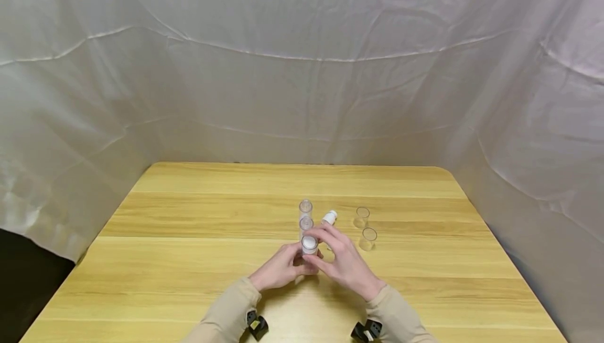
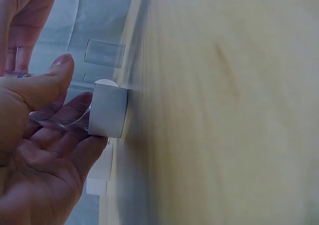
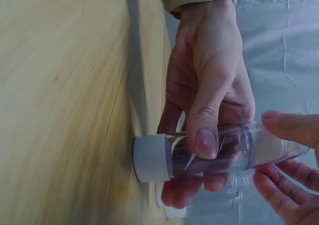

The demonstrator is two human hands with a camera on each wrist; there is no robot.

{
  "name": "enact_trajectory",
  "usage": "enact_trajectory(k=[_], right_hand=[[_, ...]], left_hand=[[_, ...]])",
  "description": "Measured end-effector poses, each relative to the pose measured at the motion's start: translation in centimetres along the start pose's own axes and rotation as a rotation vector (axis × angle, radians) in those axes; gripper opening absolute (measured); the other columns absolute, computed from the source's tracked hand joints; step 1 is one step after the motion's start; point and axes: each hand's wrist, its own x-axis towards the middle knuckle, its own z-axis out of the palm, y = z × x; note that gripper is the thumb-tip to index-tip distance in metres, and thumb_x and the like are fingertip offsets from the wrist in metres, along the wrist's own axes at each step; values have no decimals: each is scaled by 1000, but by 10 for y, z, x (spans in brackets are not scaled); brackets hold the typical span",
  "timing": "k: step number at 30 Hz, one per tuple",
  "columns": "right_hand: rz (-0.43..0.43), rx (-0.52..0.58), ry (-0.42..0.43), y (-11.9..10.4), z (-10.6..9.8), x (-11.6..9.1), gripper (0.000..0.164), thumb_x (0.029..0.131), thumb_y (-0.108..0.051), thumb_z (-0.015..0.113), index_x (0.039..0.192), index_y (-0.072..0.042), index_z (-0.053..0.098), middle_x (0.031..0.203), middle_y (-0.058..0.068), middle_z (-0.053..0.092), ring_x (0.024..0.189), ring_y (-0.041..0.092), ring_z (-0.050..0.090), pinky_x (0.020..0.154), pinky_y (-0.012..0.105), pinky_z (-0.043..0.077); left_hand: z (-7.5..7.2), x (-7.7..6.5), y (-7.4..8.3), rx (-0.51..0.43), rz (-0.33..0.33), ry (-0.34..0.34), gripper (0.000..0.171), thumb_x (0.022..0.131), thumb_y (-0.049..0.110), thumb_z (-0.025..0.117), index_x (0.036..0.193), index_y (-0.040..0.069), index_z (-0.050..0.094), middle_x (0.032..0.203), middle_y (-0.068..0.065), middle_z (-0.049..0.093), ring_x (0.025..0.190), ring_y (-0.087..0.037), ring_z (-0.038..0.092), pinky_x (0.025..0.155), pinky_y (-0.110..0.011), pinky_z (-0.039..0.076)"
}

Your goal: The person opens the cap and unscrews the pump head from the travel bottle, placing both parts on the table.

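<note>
A clear pump bottle [image 3: 199, 152] with a white base [image 2: 108, 110] stands upright near the table's front. My left hand [image 1: 285, 267] grips its body, the thumb on one side and fingers round the other. Over the white pump head [image 3: 266, 144] sits a clear cap [image 3: 298, 149], which my right hand [image 1: 344, 264] pinches between thumb and fingers. Directly behind stand two more clear bottles, a nearer one [image 1: 306, 223] and a farther one [image 1: 305, 206]. A small white piece [image 1: 329, 217] lies just beyond my right fingers, partly hidden by them.
Two clear, open-topped cylinders stand right of my right hand, a nearer one [image 1: 368, 240] and a farther one [image 1: 362, 217]. Pale fabric [image 1: 302, 96] hangs round the back and sides of the wooden table [image 1: 189, 217].
</note>
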Motion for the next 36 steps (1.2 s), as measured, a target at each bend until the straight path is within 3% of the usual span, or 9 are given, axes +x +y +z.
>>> enact_trajectory(k=[27, 32, 36], right_hand=[[-2, 85, -5, 0, -5, 1, 45, 79, -4, 82, 122, -8, 67, 118, 7, 69, 105, 23, 69, 94, 35, 61], [7, 161, 65, -3, -9, 2, 44, 79, 1, 81, 120, -5, 67, 118, 9, 70, 106, 21, 67, 96, 28, 59], [9, 278, 150, -6, -18, 2, 46, 76, 8, 80, 119, 1, 66, 114, 15, 69, 109, 12, 64, 102, 21, 55]], left_hand=[[0, 1, -3, -28, 8, -10, 28, 93, 12, 70, 119, 5, 65, 119, -9, 72, 111, -20, 68, 103, -22, 52], [-1, 1, -4, -29, 2, -11, 36, 93, 16, 71, 126, 5, 63, 122, -10, 71, 114, -23, 67, 105, -24, 51], [-1, 1, -5, -49, -7, -17, 37, 93, 16, 71, 127, 4, 63, 123, -13, 71, 115, -27, 67, 105, -24, 51]])
